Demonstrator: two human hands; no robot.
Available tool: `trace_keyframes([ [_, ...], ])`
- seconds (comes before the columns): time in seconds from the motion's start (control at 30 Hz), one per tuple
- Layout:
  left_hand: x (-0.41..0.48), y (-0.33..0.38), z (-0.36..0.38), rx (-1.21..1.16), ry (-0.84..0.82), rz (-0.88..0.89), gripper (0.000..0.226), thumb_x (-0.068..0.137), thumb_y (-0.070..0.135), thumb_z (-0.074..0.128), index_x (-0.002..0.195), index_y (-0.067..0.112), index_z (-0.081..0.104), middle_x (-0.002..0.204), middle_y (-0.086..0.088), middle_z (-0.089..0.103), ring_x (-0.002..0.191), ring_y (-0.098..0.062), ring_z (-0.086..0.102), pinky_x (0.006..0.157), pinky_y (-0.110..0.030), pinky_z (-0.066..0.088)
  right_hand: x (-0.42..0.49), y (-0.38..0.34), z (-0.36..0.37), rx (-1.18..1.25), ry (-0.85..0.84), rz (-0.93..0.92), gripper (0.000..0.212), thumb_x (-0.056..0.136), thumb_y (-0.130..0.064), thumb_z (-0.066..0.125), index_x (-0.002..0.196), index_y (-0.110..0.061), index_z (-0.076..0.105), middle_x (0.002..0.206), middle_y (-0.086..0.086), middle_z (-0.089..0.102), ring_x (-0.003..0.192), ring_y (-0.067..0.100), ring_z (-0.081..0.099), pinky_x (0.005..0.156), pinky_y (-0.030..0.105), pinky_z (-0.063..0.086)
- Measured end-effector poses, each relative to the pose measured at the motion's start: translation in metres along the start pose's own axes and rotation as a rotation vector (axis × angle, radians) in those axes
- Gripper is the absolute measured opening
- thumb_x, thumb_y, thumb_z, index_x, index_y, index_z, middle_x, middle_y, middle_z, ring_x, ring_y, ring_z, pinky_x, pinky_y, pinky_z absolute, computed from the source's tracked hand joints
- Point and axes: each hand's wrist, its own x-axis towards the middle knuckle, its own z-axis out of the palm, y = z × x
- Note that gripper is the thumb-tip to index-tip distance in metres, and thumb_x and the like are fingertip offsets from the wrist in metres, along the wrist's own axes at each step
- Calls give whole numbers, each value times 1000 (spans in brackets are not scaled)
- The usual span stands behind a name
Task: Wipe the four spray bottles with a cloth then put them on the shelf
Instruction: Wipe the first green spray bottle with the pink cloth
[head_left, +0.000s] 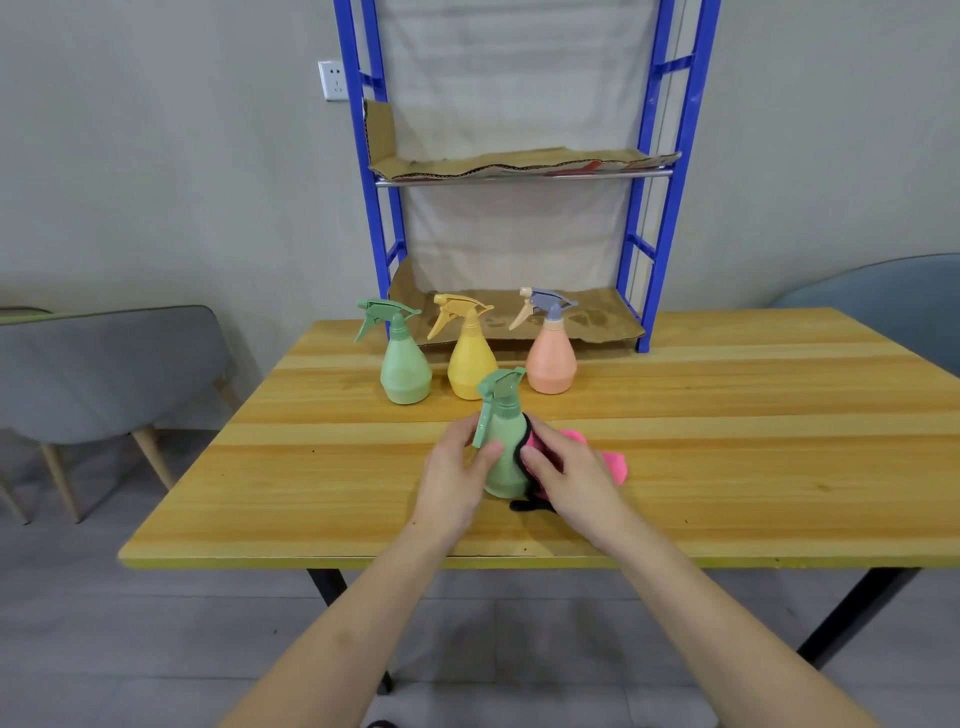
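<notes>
Your left hand (454, 475) grips the nearer green spray bottle (506, 452); your right hand (569, 480) holds the pink cloth (613, 463) against it. No bottle is on the shelf (665, 234) yet.

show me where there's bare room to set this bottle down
The upper shelf and lower shelf, cardboard-lined, are bare. The table is open right of the orange bottle. Crowded: it, the yellow bottle and far green bottle front the lower shelf.
</notes>
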Motion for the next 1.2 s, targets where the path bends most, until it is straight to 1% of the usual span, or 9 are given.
trace_keyframes([
  [0.2, -2, 1, 6, 70, 28, 14, 44, 98, 32, 67, 141, 30, 59, 123, 22, 50, 120, -9, 56, 110, -49, 45, 2, -10, -2, -74, 61, -40, 44, 109, -33, 46, 152, -40, 46, 122, -14, 71, 109, 5, 62, 92, 32, 51],
  [0.33, -4, 6, 2, 158, -18, -19, 51, 104, 32, 58, 154, 31, 45, 147, 0, 43, 139, -19, 39, 116, -35, 33, -1, 5, -2, -153, 16, 37, 45, 109, -41, 42, 153, -36, 47, 133, -7, 67, 121, 17, 60, 98, 33, 47],
  [0.4, -4, 5, 1, 124, -12, -14, 50, 104, 31, 59, 153, 30, 47, 144, 4, 48, 136, -13, 44, 114, -30, 33, -4, 8, -3, -144, 7, 67, 46, 108, -45, 42, 154, -37, 46, 141, -7, 63, 130, 17, 57, 110, 39, 45],
  [0.5, -2, -3, 3, -26, 45, -34, 41, 98, 26, 67, 138, 25, 59, 131, 12, 65, 124, -3, 59, 112, -44, 47, -4, 2, -4, -69, -23, 45, 46, 107, -41, 47, 153, -46, 43, 137, -14, 63, 129, 14, 55, 108, 45, 49],
  [0.6, -1, -4, 5, -33, 40, -42, 35, 99, 23, 66, 134, 24, 63, 128, 14, 68, 122, -3, 61, 111, -45, 48, -1, -8, -5, -54, 8, -8, 53, 105, -34, 53, 153, -50, 39, 135, -23, 63, 125, 6, 56, 105, 36, 50],
  [0.8, 0, -12, 9, 136, 77, 21, 37, 101, 40, 59, 138, 35, 61, 117, 10, 55, 116, -15, 58, 107, -53, 46, -3, -7, -6, -122, 32, -12, 47, 108, -35, 49, 154, -41, 43, 124, -12, 69, 110, 9, 61, 90, 28, 48],
  [0.9, 0, -6, 8, 129, 68, 18, 52, 94, 57, 51, 140, 34, 61, 111, 11, 52, 111, -12, 59, 105, -52, 47, -6, 3, -9, -188, 12, 51, 45, 108, -40, 46, 153, -37, 47, 131, -6, 67, 117, 19, 62, 103, 38, 45],
  [0.97, 2, -2, 7, 146, 53, 6, 63, 89, 68, 47, 140, 35, 60, 111, 12, 53, 111, -11, 59, 106, -50, 47, -8, 5, -11, -194, -4, 54, 45, 108, -38, 49, 153, -33, 48, 135, -5, 65, 122, 20, 61, 101, 32, 42],
  [1.2, 9, 1, 7, 266, -22, 51, 42, 102, 41, 58, 143, 35, 57, 108, 8, 51, 106, -14, 57, 100, -51, 49, 1, -10, -14, -37, -2, -34, 52, 104, -26, 57, 153, -41, 45, 132, -17, 66, 118, 4, 60, 97, 28, 51],
])
